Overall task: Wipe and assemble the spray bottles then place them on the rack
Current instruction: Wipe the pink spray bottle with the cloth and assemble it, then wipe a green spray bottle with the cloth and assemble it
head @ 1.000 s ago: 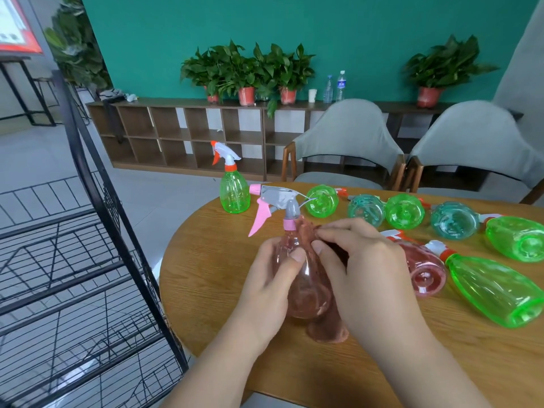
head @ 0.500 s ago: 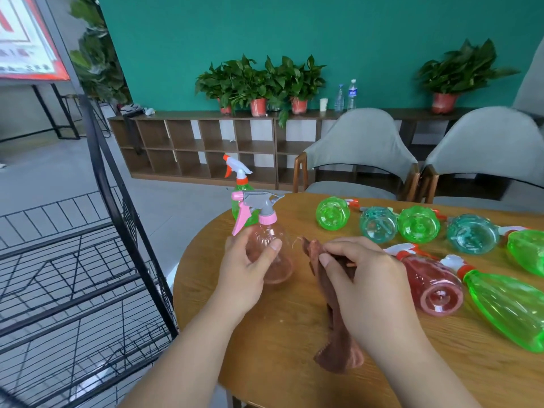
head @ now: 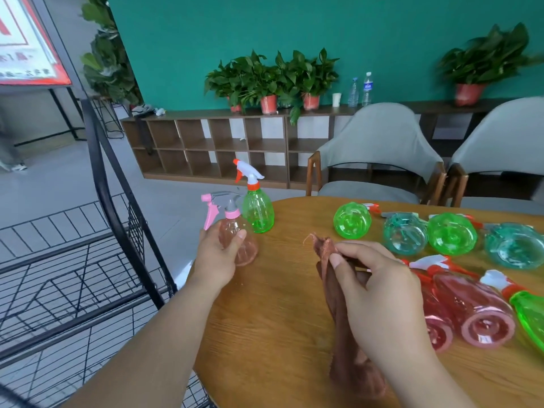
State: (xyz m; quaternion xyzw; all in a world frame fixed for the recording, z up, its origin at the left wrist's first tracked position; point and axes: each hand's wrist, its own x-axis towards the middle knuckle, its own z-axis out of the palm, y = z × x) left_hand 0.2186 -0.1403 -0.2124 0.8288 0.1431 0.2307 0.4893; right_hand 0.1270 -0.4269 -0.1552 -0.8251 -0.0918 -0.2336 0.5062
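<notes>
**Item: pink bottle** (head: 243,250), pink spray head (head: 219,203) fitted, held upright.
Location: over the left edge of the table (head: 265,334), just beside the upright green bottle (head: 258,213) and near the rack (head: 101,184).

**Change noted:** A second ago the brown cloth (head: 335,304) was pressed against this bottle at the middle of the table. The bottle has since been carried left and the cloth drawn away. Wiping and assembly of this bottle are judged done. Placing it on the rack is judged to be the step in hand and is not yet done.

**Hands:**
- left hand (head: 216,257): fingers and thumb curled round the bottle's body.
- right hand (head: 382,295): thumb and forefinger pinching the cloth near its top, the other fingers curled. The cloth's lower end trails onto the table.

**Count, bottles in view:**
- Pink: one held. The lying pink bottles (head: 482,316) appear to number two, the nearer partly hidden behind the right hand.
- Green: one upright. Three lying green bottles (head: 351,220) are counted, one cut by the right edge.
- Teal: two lying teal bottles (head: 405,235).
- Total: nine, as far as can be told.

**Other:** cloth, one; rack, one.
</notes>
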